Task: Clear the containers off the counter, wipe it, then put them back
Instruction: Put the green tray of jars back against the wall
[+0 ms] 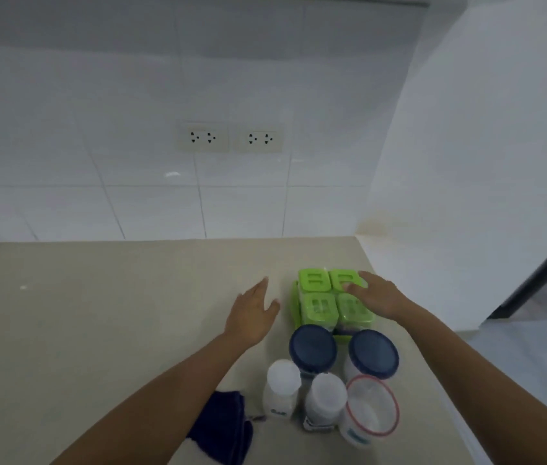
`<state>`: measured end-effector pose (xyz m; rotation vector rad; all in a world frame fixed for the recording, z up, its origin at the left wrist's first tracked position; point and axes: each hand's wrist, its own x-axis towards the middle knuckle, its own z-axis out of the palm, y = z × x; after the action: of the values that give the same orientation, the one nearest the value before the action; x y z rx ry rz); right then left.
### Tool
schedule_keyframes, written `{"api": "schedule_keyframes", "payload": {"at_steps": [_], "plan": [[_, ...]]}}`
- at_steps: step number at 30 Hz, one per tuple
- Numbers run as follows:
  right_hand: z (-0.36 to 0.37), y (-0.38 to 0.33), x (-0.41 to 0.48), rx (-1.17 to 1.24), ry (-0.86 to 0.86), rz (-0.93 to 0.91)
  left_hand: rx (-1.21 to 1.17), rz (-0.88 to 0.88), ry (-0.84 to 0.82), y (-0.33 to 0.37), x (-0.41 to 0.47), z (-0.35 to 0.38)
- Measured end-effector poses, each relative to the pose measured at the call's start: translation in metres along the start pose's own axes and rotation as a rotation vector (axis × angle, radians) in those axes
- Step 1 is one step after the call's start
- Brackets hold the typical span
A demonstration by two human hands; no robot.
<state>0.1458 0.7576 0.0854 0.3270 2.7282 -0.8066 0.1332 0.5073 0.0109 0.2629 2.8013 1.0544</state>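
- The left hand (253, 317) is over the beige table (97, 330), just beside the left side of the green set; its grip is spread, fingers straight and together, thumb apart, and it holds nothing (if the palm touches the table, I cannot tell)
- The right hand (374, 297) lies on top of the green set, on the right lids; its grip is also spread, fingers nearly flat on the lids, not curled around anything
- The green set (319, 298) is four small square containers with green lids, standing close together in a green tray, near the right edge of the table
- In front of it stand two jars with dark blue lids, one at left (313, 347) and one at right (373, 354), just beside each other
- Nearer still are two white-capped bottles (283, 375) (327, 392) and a clear tub with a red rim (371, 407); all upright
- A dark blue cloth (228, 424) lies crumpled at the near edge, partly under the left forearm
- On the white tiled wall (64, 162) behind are two double sockets (202, 137) (258, 139)
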Motion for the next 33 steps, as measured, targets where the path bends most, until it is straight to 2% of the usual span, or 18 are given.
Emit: {"api": "schedule_keyframes", "payload": {"at_steps": [5,9,12,14,23,30,33], "plan": [[0.010,0.026,0.013,0.122,-0.064,0.176,-0.171,-0.098,-0.197,0.045,0.023,0.024],[0.050,0.101,0.077,0.306,-0.176,0.226,-0.177,-0.094,-0.298,0.050,0.033,0.038],[0.046,0.088,0.059,0.403,-0.202,0.269,-0.185,-0.117,-0.352,0.043,0.037,0.046],[0.037,0.066,0.040,0.436,-0.204,0.296,-0.213,-0.126,-0.354,0.040,0.037,0.049],[0.033,0.065,0.045,0.574,-0.186,0.398,-0.498,-0.245,-0.322,0.029,0.036,0.054],[0.029,0.033,0.046,0.574,-0.193,0.349,-0.719,-0.387,-0.349,0.018,0.039,0.042],[0.037,0.014,0.047,0.559,-0.190,0.332,-0.756,-0.404,-0.286,0.000,0.036,0.034]]}}
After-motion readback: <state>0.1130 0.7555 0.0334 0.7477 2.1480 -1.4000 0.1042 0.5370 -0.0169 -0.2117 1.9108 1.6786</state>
